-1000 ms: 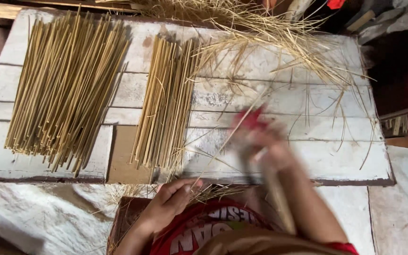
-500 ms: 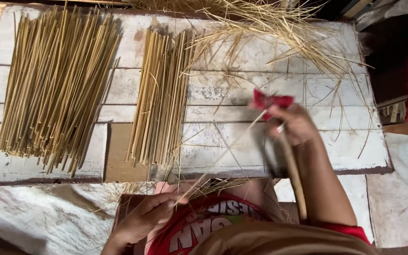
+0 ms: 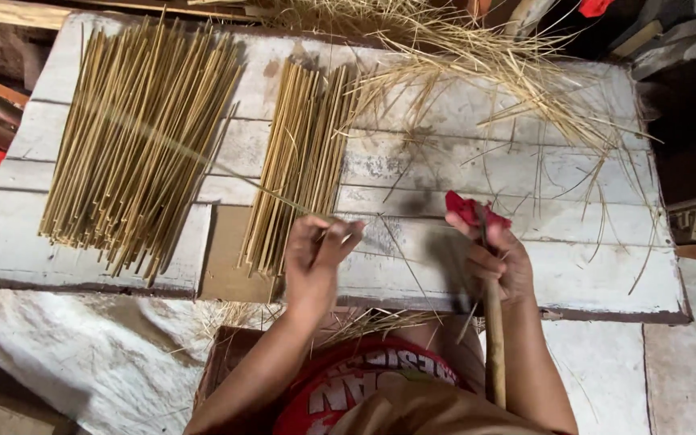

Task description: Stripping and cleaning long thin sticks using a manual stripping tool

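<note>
A thin straw (image 3: 227,173) is pinched between the fingers of the left hand (image 3: 316,258), its length running up-left across the big straw bundle (image 3: 134,141). A wooden-handled tool (image 3: 493,338) is clamped in the right hand (image 3: 497,262), red cloth (image 3: 465,209) at the thumb. The hands are held apart over the white plank counter (image 3: 590,274). A smaller bundle (image 3: 300,169) lies beside the left hand, and loose straw (image 3: 485,64) is strewn at the far edge.

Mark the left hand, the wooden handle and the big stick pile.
left hand (image 3: 316,258), head view, back of hand.
wooden handle (image 3: 494,346), head view, mid-shaft.
big stick pile (image 3: 138,137), head view, centre.
</note>
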